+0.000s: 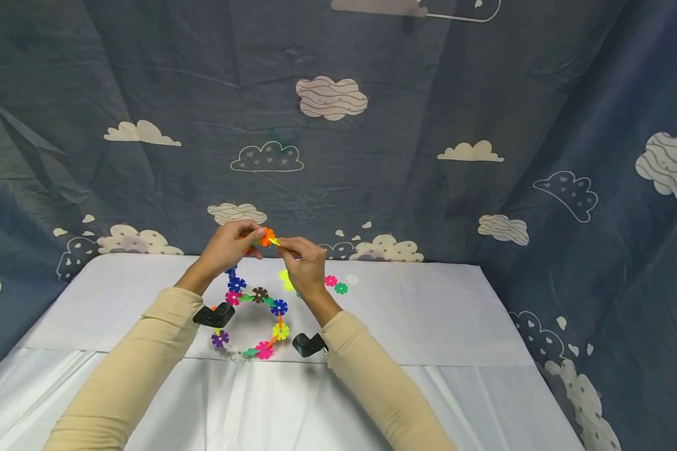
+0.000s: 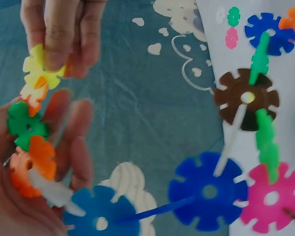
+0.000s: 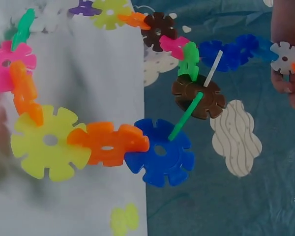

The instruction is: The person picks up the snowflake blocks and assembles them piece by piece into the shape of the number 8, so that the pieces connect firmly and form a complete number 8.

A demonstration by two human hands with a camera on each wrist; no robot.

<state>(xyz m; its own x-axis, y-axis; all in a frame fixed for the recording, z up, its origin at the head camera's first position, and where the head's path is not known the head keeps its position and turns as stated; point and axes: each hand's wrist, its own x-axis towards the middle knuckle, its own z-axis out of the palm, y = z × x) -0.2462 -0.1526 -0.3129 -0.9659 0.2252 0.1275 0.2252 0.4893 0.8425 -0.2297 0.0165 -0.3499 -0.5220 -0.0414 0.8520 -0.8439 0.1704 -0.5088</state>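
Observation:
A chain of flower-shaped plastic discs, notched and slotted together, rises from the table to my hands. My left hand [image 1: 231, 243] holds its raised end, where an orange disc [image 1: 267, 237] shows between the hands. In the left wrist view, orange and green discs [image 2: 27, 125] lie against the left palm, with a white one and blue ones [image 2: 209, 191] hanging onward. My right hand [image 1: 306, 262] pinches a yellow disc [image 2: 42, 71], which touches the small orange disc at that end. The lower chain forms a ring with a yellow disc [image 1: 281, 331] and a pink disc [image 1: 264, 349].
Loose discs lie on the white table [image 1: 417, 319] beyond the right hand: pink [image 1: 330, 280], green [image 1: 341, 288], white [image 1: 352, 279] and yellow [image 1: 285, 279]. A dark cloud-patterned cloth [image 1: 383, 188] hangs behind the table's far edge.

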